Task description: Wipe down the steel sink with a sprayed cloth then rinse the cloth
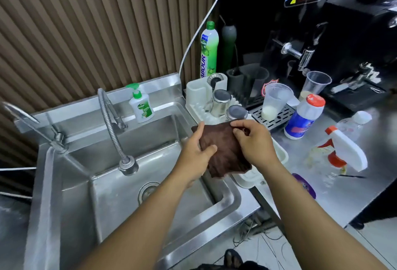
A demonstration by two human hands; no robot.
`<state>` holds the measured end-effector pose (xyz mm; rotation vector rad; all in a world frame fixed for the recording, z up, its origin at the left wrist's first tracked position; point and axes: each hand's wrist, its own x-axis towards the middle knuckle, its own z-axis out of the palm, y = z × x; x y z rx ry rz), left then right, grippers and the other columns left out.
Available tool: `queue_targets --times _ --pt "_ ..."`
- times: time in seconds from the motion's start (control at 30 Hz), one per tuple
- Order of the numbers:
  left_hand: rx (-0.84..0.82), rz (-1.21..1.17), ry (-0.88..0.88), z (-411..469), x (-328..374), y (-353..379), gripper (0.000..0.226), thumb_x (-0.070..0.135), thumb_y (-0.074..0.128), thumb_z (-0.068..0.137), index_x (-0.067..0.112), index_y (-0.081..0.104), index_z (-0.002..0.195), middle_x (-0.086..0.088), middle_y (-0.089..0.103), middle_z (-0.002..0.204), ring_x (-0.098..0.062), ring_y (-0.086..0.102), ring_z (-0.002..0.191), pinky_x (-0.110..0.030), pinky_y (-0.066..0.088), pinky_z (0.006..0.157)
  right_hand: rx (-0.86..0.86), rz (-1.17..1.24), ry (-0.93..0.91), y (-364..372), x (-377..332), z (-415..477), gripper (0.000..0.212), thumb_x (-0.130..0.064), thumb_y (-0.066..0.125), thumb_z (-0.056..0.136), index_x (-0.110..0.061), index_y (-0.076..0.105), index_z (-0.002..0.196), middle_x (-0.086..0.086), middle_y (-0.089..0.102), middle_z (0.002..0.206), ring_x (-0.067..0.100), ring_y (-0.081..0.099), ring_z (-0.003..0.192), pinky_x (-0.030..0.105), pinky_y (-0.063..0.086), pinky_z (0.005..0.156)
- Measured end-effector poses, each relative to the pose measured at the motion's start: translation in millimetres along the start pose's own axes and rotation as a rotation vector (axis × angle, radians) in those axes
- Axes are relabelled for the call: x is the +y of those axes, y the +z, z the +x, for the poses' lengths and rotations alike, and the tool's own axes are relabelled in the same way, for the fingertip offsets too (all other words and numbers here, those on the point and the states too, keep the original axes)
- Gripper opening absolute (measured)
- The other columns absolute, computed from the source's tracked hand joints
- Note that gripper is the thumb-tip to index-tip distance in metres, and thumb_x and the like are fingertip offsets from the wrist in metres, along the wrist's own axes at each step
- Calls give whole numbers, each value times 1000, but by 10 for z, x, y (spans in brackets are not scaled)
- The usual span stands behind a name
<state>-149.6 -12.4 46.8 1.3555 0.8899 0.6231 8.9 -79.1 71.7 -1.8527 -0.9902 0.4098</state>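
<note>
The steel sink (111, 205) sat at seven o'clock. The left hand (196, 153) and right hand (255, 143) gripped the brown cloth (225, 156), probably best spread flat for spraying.

1. Sink (111, 209): steel grey.
2. Cloth (223, 151) over sink's right rim: dark brown.
3. Wall (86, 33) behind sink: brown, vertical stripes.
4. Soap bottle (141, 106) on sink's ledge: white, green cap.
</note>
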Motion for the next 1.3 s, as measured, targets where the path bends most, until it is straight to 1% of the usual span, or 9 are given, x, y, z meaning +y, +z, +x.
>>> queue_targets --times 0.1,0.2,0.33,0.53,0.63,0.73,0.87,1.07,1.3 --pt "-25 14 -80 155 -112 362 82 7 66 91 30 24 158 9 66 127 -10 66 113 -39 53 100 -125 -93 65 -219 259 124 42 -1 57 87 -19 69 123 -5 58 115 11 54 99 16 40 85" --pt "-52 50 -176 272 -212 657 93 11 70 83 42 20 156 5 67 125 -19 68 109 -48 57 93 -184 -155 75 -339 509 232 54 8 50 82 -13 63 130 -2 54 118 16 54 105 7 38 80" --pt "-55 107 -258 481 -386 916 103 20 67 71 50 12 152 2 66 126 -22 67 109 -48 58 91 -163 -211 92 -390 756 346 61 11 47 73 -18 66 123 2 58 126 20 55 115 32 46 98" --pt "-52 494 -237 624 -322 1082 94 15 62 89 33 2 159 -5 58 126 -23 61 106 -25 50 75 -212 -310 129 -357 1020 511 59 11 48 74 -19 67 120 6 51 134 24 54 118 33 45 96" --pt "-70 796 -158 641 -304 1117 81 18 61 90 20 17 159 -10 54 132 -30 57 118 -33 48 89 -268 -384 107 -315 1127 540 56 8 49 80 -19 64 127 8 43 146 28 49 128 37 45 102" --pt "-30 1084 -28 637 -265 1203 39 20 59 92 11 51 129 -13 56 123 -35 55 115 -39 46 89 -250 -471 88 -275 1186 522 51 2 47 86 -18 63 130 8 39 152 29 40 137 38 41 103" --pt "-63 1417 27 647 -294 1255 24 26 54 92 19 64 113 -4 56 116 -30 41 114 -44 34 88 -268 -676 91 -199 1187 451 32 -10 48 88 -18 71 109 5 61 118 27 56 110 32 40 73" --pt "-220 1463 -49 663 -393 1139 27 36 54 92 22 64 113 -1 52 119 -26 38 121 -55 27 100 -413 -811 144 -153 1179 409 31 -17 50 91 -17 67 118 7 58 122 30 50 115 40 47 88" --pt "-92 1301 59 581 -240 866 37 49 54 93 22 62 118 0 56 125 -27 40 127 -53 37 105 -378 -749 28 -141 1037 358 30 -26 49 95 -24 64 120 6 59 121 30 52 115 38 45 87"
